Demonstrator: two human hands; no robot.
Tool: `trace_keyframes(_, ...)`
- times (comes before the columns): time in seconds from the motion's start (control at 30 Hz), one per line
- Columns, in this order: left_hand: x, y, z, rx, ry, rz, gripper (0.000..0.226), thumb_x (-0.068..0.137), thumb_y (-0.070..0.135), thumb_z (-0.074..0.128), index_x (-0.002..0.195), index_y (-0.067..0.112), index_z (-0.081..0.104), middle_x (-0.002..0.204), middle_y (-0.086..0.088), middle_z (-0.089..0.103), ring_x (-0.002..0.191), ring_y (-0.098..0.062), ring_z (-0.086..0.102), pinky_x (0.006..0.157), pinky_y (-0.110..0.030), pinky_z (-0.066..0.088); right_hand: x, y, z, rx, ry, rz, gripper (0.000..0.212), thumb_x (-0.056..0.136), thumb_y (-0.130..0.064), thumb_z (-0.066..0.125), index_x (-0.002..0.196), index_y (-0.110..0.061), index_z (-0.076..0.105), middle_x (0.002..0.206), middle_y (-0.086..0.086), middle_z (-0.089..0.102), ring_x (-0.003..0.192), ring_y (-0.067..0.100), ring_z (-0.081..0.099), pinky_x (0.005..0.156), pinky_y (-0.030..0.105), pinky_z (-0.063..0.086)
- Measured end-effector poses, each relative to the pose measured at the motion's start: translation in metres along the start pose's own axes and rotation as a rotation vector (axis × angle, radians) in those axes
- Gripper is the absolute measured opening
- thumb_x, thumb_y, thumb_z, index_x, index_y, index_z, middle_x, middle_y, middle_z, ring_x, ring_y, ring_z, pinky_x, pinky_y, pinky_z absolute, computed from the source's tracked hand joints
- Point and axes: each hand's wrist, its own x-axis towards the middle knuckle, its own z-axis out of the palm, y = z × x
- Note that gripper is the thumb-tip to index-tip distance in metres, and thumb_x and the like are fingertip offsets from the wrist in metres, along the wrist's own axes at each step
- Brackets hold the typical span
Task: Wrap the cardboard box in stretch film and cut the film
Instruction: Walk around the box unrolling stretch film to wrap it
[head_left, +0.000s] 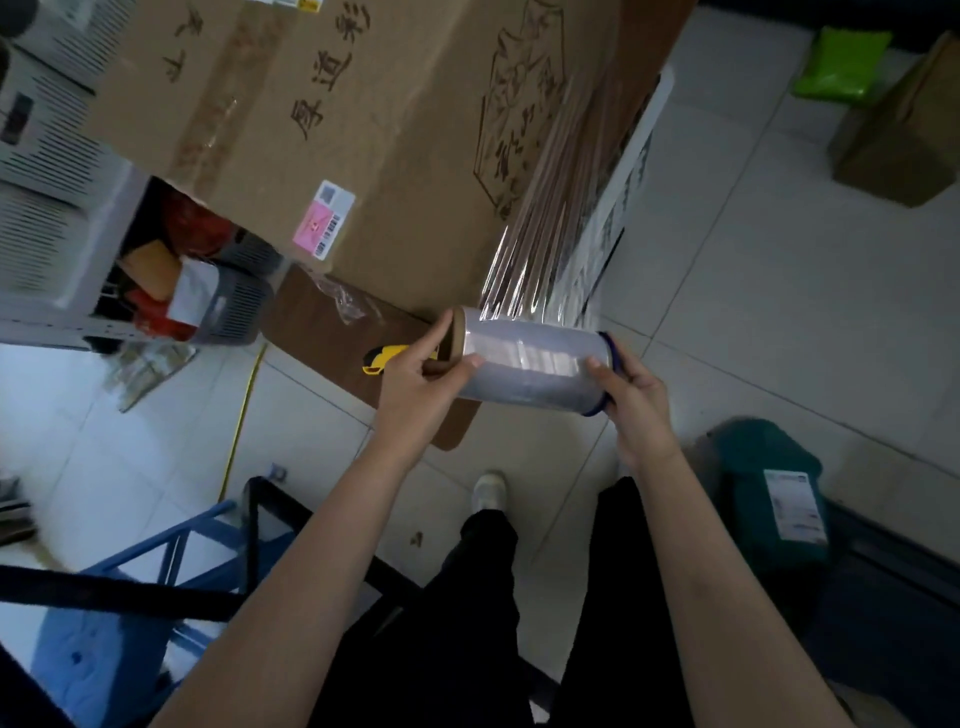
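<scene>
Wrapping under way. Left hand (415, 382) grips the core end of the film roll (530, 364); right hand (636, 402) grips its blue-rimmed end. Film sheet (540, 244) runs taut from roll to the cardboard box (332, 130) corner. Turns laid so far: unclear, probably few. Cut not yet done; yellow cutter (378, 359) lies just beside the left hand

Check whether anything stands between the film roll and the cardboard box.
Nothing visible does. The stretched film runs free from the roll, gripped at its ends by the left hand and right hand, up to the cardboard box.
</scene>
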Motion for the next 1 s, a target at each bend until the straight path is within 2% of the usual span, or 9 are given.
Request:
trace_keyframes(0.1,-0.007,-0.021,-0.034,0.059,-0.074,0.001,0.057,0.083,0.017,0.069,0.135,0.027,0.049,0.111,0.003,0.069,0.100,-0.008,0.063,0.093,-0.027,0.051,-0.021,0.033,0.023,0.041,0.046,0.000,0.037,0.084,-0.007,0.065,0.120,-0.012,0.061,0.105,0.004,0.068,0.098,0.015,0.061,0.086,0.025,0.052)
trace_keyframes(0.17,-0.012,-0.031,-0.058,0.077,-0.089,0.019,0.056,0.082,0.016,0.070,0.134,0.028,0.050,0.117,-0.002,0.068,0.100,-0.007,0.062,0.095,-0.031,0.050,-0.034,0.056,0.041,0.080,0.077,0.002,0.039,0.084,-0.006,0.064,0.123,-0.010,0.059,0.106,0.005,0.067,0.098,0.015,0.060,0.086,0.025,0.051)
trace_keyframes(0.33,-0.019,-0.043,-0.109,0.161,-0.091,0.045,0.054,0.083,0.012,0.069,0.134,0.019,0.051,0.129,-0.011,0.060,0.101,0.005,0.060,0.091,-0.017,0.049,-0.061,0.105,0.086,0.162,0.093,0.004,0.029,0.083,-0.008,0.066,0.110,-0.020,0.067,0.092,-0.009,0.072,0.088,0.007,0.064,0.082,0.026,0.051)
trace_keyframes(0.4,-0.024,-0.045,-0.124,0.205,-0.098,0.059,0.054,0.084,0.011,0.068,0.134,0.019,0.051,0.127,-0.021,0.058,0.105,-0.001,0.059,0.089,-0.018,0.047,-0.069,0.119,0.100,0.203,0.098,0.020,0.027,0.083,-0.009,0.066,0.102,-0.027,0.068,0.093,-0.011,0.073,0.092,0.008,0.064,0.087,0.030,0.050)
trace_keyframes(0.5,-0.029,-0.050,-0.145,0.212,-0.115,0.068,0.053,0.084,0.010,0.067,0.134,0.019,0.051,0.124,-0.029,0.055,0.107,-0.004,0.049,0.088,-0.021,0.047,-0.076,0.138,0.116,0.240,0.104,0.033,0.038,0.082,-0.012,0.069,0.120,-0.015,0.064,0.112,0.003,0.070,0.107,0.020,0.061,0.097,0.039,0.046)
trace_keyframes(0.6,-0.025,-0.058,-0.164,0.244,-0.127,0.085,0.052,0.084,0.010,0.067,0.133,0.018,0.051,0.123,-0.029,0.056,0.088,0.011,0.062,0.072,-0.006,0.048,-0.082,0.150,0.134,0.277,0.104,0.084,0.056,0.079,-0.018,0.072,0.131,-0.009,0.054,0.123,0.008,0.065,0.117,0.025,0.059,0.103,0.041,0.045)
trace_keyframes(0.67,-0.019,-0.061,-0.177,0.267,-0.135,0.078,0.052,0.084,0.010,0.067,0.133,0.018,0.051,0.123,-0.030,0.056,0.093,0.008,0.060,0.069,-0.003,0.044,-0.085,0.157,0.147,0.310,0.123,0.117,0.058,0.079,-0.016,0.072,0.133,-0.010,0.052,0.124,0.007,0.064,0.116,0.024,0.059,0.102,0.041,0.046)
trace_keyframes(0.8,0.005,-0.066,-0.201,0.285,-0.225,0.043,0.054,0.083,0.016,0.069,0.133,0.022,0.050,0.124,-0.025,0.059,0.097,-0.004,0.063,0.077,-0.009,0.048,-0.085,0.169,0.177,0.389,0.183,0.117,0.054,0.082,-0.011,0.068,0.133,-0.011,0.051,0.121,0.009,0.063,0.102,0.019,0.064,0.084,0.027,0.055)
trace_keyframes(1.0,0.058,-0.061,-0.230,0.325,-0.427,0.082,0.057,0.083,0.016,0.068,0.136,0.016,0.047,0.124,0.010,0.056,0.093,0.013,0.052,0.085,-0.006,0.046,-0.080,0.186,0.226,0.502,0.352,0.058,0.055,0.084,-0.008,0.067,0.136,-0.008,0.048,0.121,0.008,0.061,0.102,0.019,0.062,0.087,0.028,0.054)
